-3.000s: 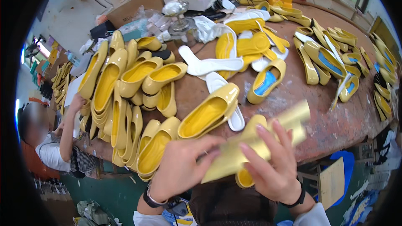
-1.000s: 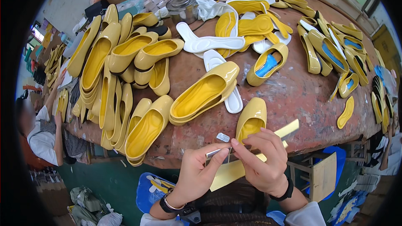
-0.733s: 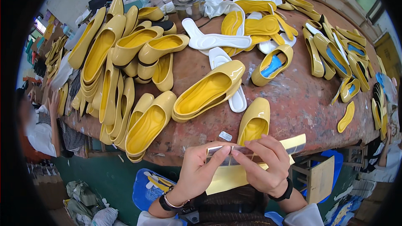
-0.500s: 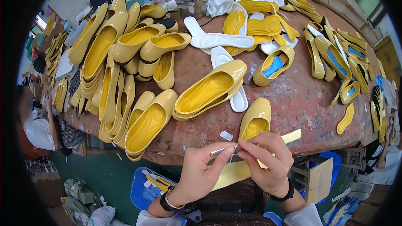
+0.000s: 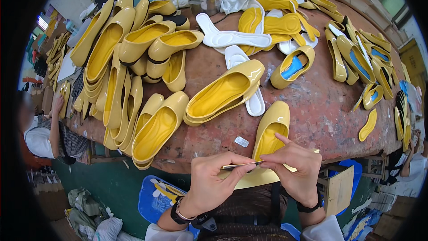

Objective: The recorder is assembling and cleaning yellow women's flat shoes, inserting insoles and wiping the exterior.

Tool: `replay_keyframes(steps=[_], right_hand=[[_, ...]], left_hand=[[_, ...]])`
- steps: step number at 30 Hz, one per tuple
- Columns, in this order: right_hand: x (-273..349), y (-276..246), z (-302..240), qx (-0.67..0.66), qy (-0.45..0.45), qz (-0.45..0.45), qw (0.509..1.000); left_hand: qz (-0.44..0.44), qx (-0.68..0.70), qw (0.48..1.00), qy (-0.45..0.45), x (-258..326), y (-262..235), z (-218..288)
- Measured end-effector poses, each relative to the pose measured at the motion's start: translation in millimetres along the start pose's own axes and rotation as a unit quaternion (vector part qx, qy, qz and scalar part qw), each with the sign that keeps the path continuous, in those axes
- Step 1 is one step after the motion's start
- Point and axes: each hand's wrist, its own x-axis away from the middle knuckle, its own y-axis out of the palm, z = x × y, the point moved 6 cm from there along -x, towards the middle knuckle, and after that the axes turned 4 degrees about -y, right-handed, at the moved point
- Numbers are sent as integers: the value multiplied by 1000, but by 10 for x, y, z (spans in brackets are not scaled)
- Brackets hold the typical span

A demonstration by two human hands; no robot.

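Observation:
My left hand (image 5: 210,177) pinches the edge of a pale yellow strip (image 5: 256,179) between thumb and fingers, just off the table's near edge. Opposite it, the thumb and fingertips of my right hand (image 5: 295,164) close on the same edge, with one finger stretched forward. The strip hangs below both hands, and part of it shows past the right one. Just beyond the fingers stands a glossy yellow flat shoe (image 5: 277,115), toe pointing away. Farther back, stacked yellow flats (image 5: 254,72) lie partly over a white insole (image 5: 255,106).
Piled yellow flats (image 5: 117,29) cover the table's left. White insoles (image 5: 249,40) and yellow insoles (image 5: 281,24) lie at the back, near a metal pot (image 5: 203,1). More shoes (image 5: 352,58) sit at right. A blue bin (image 5: 149,203) stands below; another person (image 5: 40,138) is at far left.
Both hands have tilted the strip, so less of it shows at the right. My right hand has shifted slightly right, one finger now stretched forward. At far left the other person's hand reaches a shoe.

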Motion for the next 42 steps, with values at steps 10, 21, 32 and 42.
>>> replay_keyframes(steps=[10,21,32,42], right_hand=[[28,60,51,2,-2,-15,1000],[28,116,-33,70,-37,1,997],[117,122,-285,247,-177,93,948],[90,183,-275,229,-196,75,951]], left_hand=[[20,-19,1000,-12,32,28,-41],[37,-48,998,2,32,16,-22],[5,18,998,-52,90,-19,-58],[7,100,992,-74,75,31,-208]])
